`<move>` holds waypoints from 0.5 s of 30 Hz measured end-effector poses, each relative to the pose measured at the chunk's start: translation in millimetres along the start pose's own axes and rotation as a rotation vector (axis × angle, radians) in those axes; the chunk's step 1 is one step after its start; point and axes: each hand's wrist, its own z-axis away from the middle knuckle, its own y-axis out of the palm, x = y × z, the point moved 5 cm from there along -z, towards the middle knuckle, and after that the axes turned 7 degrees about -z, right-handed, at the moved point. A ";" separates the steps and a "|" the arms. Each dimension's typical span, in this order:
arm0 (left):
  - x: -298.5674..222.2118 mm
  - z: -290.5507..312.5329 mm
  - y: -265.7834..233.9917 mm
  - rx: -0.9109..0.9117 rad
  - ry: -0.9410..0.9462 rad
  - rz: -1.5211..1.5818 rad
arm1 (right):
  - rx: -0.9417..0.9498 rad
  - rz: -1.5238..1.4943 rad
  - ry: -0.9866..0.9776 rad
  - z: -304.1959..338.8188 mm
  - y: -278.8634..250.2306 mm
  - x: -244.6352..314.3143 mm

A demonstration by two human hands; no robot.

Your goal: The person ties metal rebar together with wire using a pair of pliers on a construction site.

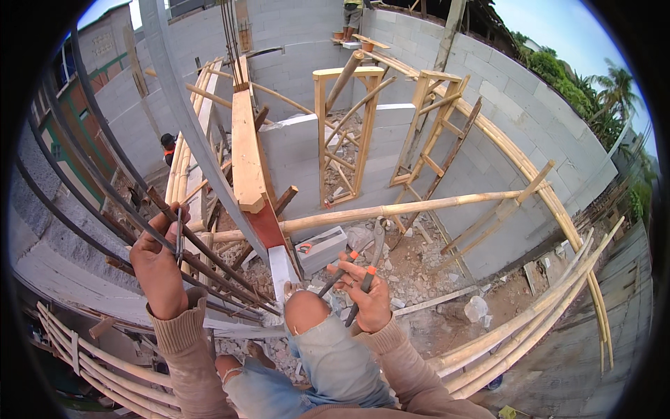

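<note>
Rising around the person, grey block walls point(516, 105) enclose rubble point(433, 279), with a bamboo pole point(391, 208) crossing above it. Dark steel rods point(161, 202) slant past the left hand point(159, 262). The right hand point(363, 293) grips pincers point(377, 248) near the raised knee point(306, 312), the 2 orange-banded handles spread apart. Smallest, a thin metal piece point(179, 237) sits pinched in the left fingers beside the rods; whether it touches them is unclear. A loose grip on the spread handles could drop the pincers into the rubble; closing them carelessly could nip a finger. No lettering is legible on the pincers or rods.
</note>
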 end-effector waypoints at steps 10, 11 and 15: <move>4.3 -0.2 -18.7 -0.037 -0.015 0.029 | 0.303 -0.100 0.311 -18.4 28.2 -6.6; 4.6 0.1 -15.6 -0.025 -0.009 0.039 | 0.309 -0.028 0.357 -21.2 31.5 -2.5; 3.7 -1.4 1.8 0.009 -0.019 -0.032 | 0.493 0.946 -0.320 -63.4 56.1 30.2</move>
